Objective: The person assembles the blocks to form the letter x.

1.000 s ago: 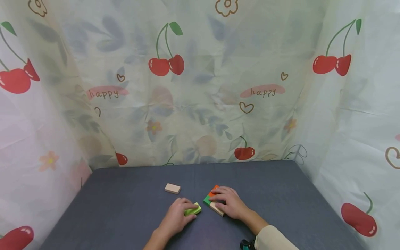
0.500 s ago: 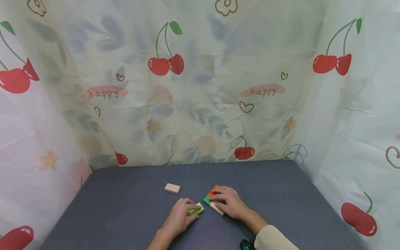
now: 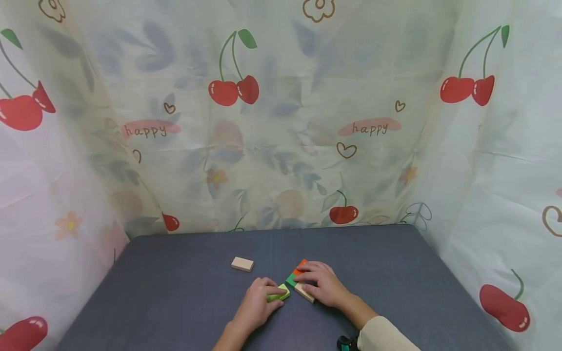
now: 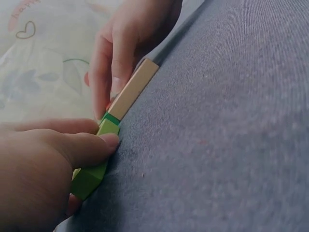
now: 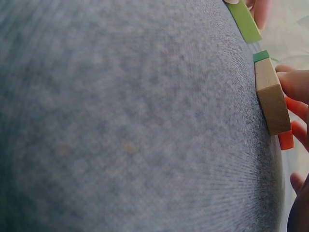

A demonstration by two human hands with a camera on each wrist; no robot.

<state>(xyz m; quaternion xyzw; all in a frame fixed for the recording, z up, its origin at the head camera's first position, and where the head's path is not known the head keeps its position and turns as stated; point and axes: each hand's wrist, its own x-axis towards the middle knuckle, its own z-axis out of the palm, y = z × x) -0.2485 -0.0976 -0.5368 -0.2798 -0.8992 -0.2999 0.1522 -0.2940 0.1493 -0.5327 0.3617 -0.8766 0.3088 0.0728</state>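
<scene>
In the head view, my left hand pinches a lime-green block between thumb and fingers, low on the table. My right hand rests over a small group of blocks, its fingers reaching down onto them. These are an orange block, a green block and a pale wooden block. The right thumb touches the wooden block in the right wrist view. There, a narrow gap separates the lime block from the green one. Fingers partly cover the orange block.
A loose pale wooden block lies farther back, left of the group. Dark grey cloth covers the table. A printed curtain stands behind and at both sides. A dark device shows at the right wrist.
My left hand has slid the lime-green block to the right, closer to the green block. The right hand and its blocks have stayed in place.
</scene>
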